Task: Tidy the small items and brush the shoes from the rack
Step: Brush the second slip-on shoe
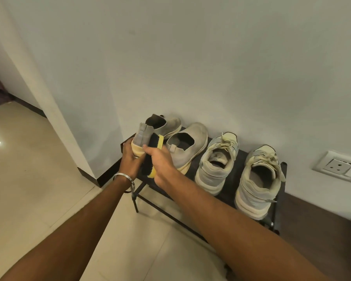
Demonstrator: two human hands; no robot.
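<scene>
My left hand (131, 157) grips a grey slip-on shoe (162, 123) by its cream-soled heel, lifted above the left end of the black shoe rack (238, 159). My right hand (160, 161) grips a yellow-backed brush (155, 157) with black bristles, and the bristles press against the shoe's heel. The matching grey slip-on (188, 145) rests on the rack just to the right of my hands. Further right stand two pale lace-up sneakers, one (217, 161) in the middle and one (257, 181) at the right end.
The rack stands against a white wall on thin black legs (135, 199). A wall socket (339, 166) sits low at the right. A wall corner juts out at the left, with beige floor tiles (39, 189) in front.
</scene>
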